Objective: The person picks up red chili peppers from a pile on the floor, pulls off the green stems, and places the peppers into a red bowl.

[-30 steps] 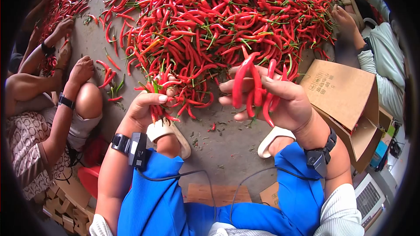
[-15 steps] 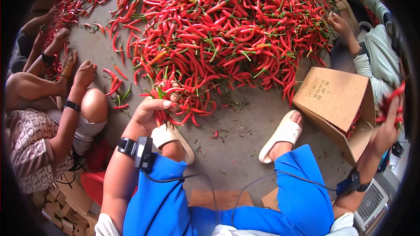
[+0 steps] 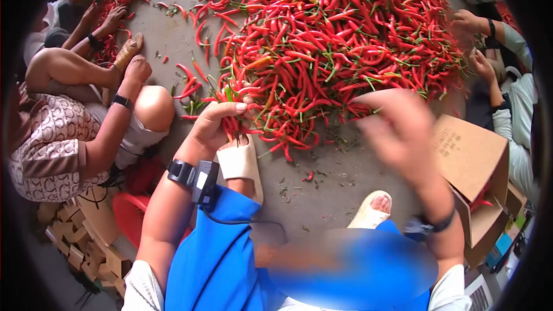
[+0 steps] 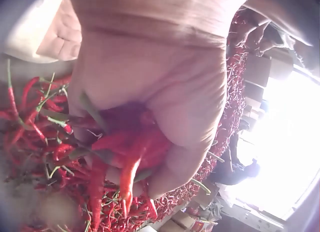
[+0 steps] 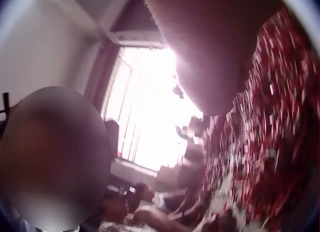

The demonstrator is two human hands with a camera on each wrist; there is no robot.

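Note:
A big heap of red chillies [image 3: 334,40] with green stems covers the concrete floor ahead of me. My left hand [image 3: 229,118] grips a bunch of chillies [image 3: 235,129] at the heap's near edge, above my left sandal [image 3: 239,164]. In the left wrist view the fingers [image 4: 180,142] curl round the red chillies [image 4: 127,152], whose tips hang down. My right hand [image 3: 380,121] is motion-blurred in the air right of the heap's edge. Its fingers are stretched out and nothing shows in it. The right wrist view is blurred, showing only the palm [image 5: 215,52] and the red heap [image 5: 270,142].
An open cardboard box [image 3: 469,155] with chillies inside stands at my right. My right sandal [image 3: 371,210] rests on the concrete. One seated person [image 3: 63,132] sorts chillies at the left, another [image 3: 507,98] at the right. A red stool [image 3: 129,213] sits beside my left leg.
My right hand, which held a handful of chillies far right above the box, has swung back toward the heap without them. The left hand keeps its bunch.

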